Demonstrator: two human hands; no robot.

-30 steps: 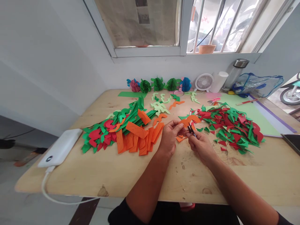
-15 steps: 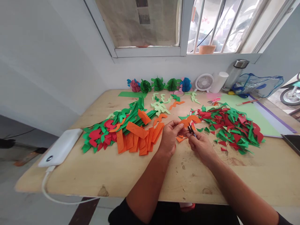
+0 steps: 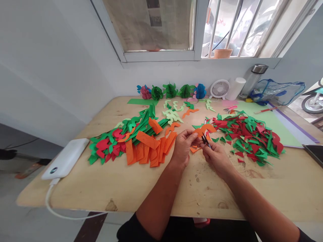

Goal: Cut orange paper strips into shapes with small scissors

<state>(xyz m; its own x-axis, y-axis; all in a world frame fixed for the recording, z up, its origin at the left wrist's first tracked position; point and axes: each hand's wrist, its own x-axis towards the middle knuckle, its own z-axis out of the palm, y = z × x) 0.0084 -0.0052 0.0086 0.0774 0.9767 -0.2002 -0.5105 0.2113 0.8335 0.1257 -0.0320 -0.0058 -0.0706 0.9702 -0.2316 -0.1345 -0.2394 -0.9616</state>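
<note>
My left hand (image 3: pixel 183 148) pinches a curved orange paper piece (image 3: pixel 207 127) above the middle of the table. Close beside it, my right hand (image 3: pixel 216 158) is closed on small dark scissors (image 3: pixel 205 139), whose blades are slightly apart at the orange paper. Left of my hands lie orange paper strips (image 3: pixel 147 151) and a stack of green cut paper (image 3: pixel 143 126). A heap of red and green scraps (image 3: pixel 252 134) is to the right of my hands. Pale green cutouts (image 3: pixel 172 116) lie farther back.
A white power bank (image 3: pixel 66 158) with a cable sits at the table's left edge. Folded paper figures (image 3: pixel 170 90), a small fan (image 3: pixel 220 89), a bottle (image 3: pixel 253 80) and a clear bag (image 3: pixel 280 90) stand along the wall. A dark flat object (image 3: pixel 314 152) lies at the right edge.
The scissor blades have opened slightly. Both hands and the orange paper are in nearly the same place.
</note>
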